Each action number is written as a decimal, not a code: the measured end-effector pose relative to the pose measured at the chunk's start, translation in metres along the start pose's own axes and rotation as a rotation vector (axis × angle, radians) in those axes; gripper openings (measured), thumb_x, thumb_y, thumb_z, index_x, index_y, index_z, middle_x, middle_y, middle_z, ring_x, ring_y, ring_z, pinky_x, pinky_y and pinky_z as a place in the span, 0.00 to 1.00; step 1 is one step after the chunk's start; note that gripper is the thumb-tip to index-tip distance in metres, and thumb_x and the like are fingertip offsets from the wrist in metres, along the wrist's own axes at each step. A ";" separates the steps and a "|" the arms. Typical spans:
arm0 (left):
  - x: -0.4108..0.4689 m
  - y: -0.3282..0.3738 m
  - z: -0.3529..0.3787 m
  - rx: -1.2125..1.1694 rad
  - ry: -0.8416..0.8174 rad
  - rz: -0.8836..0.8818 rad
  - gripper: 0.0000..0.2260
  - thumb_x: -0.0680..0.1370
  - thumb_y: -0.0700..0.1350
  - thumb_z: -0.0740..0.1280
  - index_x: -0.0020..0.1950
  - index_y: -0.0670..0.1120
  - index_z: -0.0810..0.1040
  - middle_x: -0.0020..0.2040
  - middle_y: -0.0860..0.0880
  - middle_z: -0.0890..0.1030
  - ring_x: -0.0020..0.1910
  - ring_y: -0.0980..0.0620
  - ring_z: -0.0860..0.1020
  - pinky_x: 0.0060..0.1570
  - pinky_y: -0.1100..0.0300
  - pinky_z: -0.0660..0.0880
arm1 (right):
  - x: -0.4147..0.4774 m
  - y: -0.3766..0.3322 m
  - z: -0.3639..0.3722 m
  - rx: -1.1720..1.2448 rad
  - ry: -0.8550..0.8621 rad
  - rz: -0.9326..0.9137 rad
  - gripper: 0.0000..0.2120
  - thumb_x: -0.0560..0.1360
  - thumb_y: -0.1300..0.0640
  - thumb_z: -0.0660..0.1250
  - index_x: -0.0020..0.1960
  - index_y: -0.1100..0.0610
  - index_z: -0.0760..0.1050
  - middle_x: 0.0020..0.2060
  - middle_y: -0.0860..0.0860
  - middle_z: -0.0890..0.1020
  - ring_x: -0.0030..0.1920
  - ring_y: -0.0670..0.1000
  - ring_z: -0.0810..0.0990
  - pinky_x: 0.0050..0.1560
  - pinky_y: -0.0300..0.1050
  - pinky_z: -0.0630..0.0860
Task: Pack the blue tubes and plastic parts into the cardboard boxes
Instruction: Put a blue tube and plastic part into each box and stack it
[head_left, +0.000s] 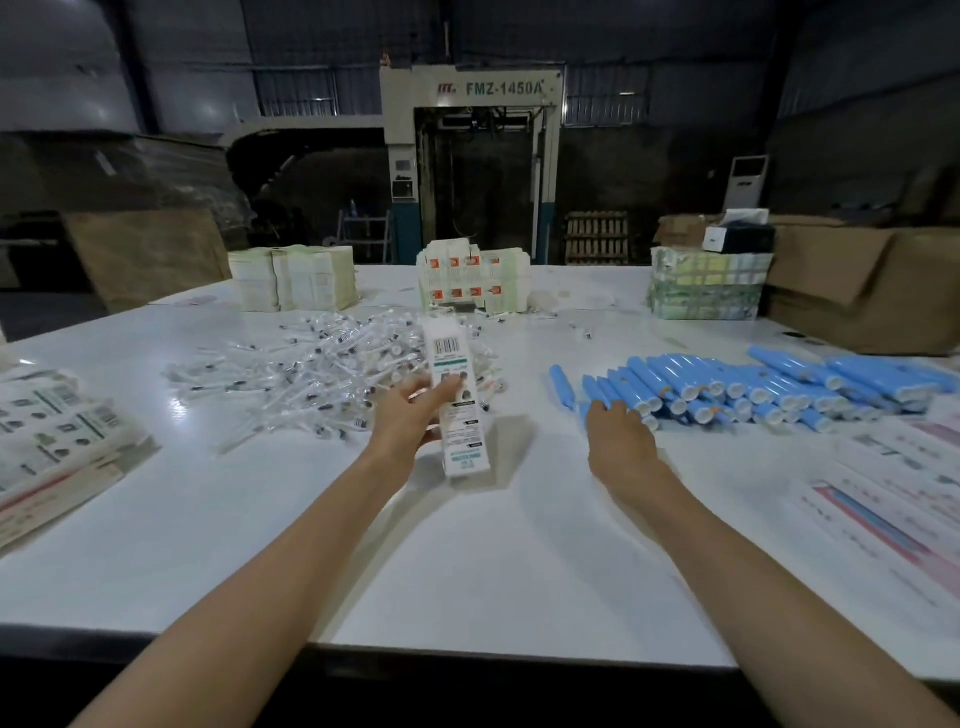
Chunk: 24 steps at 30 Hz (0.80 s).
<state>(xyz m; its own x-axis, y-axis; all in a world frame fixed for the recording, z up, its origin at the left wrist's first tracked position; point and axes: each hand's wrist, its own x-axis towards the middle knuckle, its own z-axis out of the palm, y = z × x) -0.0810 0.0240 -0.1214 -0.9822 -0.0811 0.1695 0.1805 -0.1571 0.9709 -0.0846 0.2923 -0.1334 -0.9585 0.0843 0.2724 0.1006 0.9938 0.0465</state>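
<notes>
1. While the left fingers (444, 388) are curling round the middle of a narrow white box (462, 441), the left hand (410, 415) is gripping it and holding it tilted above the table (467, 571).
2. The right fingertips (602, 408) are lying on the nearest of the blue tubes (727, 384). The right hand (618, 436) is hiding the contact, so I cannot tell whether it is closing on one or only touching.
3. The tubes are lying in a heap just right of the box. The clear plastic parts (322, 369) are lying in a heap just behind the left hand.
4. By my reading, the person is fetching a tube for the held box.
5. The next move is calling for one tube lifted free without dragging its neighbours, then turned in line with the box's end and slid inside, with a plastic part to follow.
6. Further out, flat cartons (57, 436) are lying at the left edge and printed sheets (883, 499) at the right.
</notes>
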 end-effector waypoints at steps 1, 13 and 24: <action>0.000 -0.001 -0.001 0.010 -0.005 -0.003 0.16 0.79 0.47 0.78 0.63 0.43 0.84 0.52 0.44 0.90 0.48 0.45 0.89 0.47 0.49 0.86 | -0.004 0.003 -0.003 0.018 -0.039 0.010 0.19 0.81 0.65 0.64 0.70 0.61 0.67 0.66 0.59 0.74 0.65 0.59 0.77 0.55 0.47 0.74; -0.010 -0.002 -0.009 0.073 -0.108 0.058 0.17 0.77 0.51 0.79 0.63 0.46 0.86 0.53 0.45 0.90 0.50 0.43 0.89 0.44 0.52 0.85 | -0.006 0.005 -0.012 0.329 -0.037 0.036 0.04 0.83 0.59 0.60 0.51 0.57 0.72 0.53 0.56 0.80 0.49 0.58 0.79 0.44 0.48 0.71; -0.020 -0.002 0.003 0.075 -0.241 0.061 0.16 0.77 0.49 0.80 0.63 0.47 0.84 0.54 0.45 0.90 0.51 0.45 0.89 0.43 0.55 0.85 | 0.021 -0.036 -0.115 2.006 0.106 -0.061 0.17 0.80 0.60 0.73 0.64 0.64 0.73 0.53 0.61 0.85 0.51 0.57 0.88 0.47 0.50 0.85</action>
<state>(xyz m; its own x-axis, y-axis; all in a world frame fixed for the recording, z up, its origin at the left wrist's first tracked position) -0.0622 0.0286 -0.1259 -0.9554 0.1497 0.2546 0.2440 -0.0853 0.9660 -0.0774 0.2497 -0.0192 -0.9245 0.1243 0.3604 -0.3808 -0.3449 -0.8579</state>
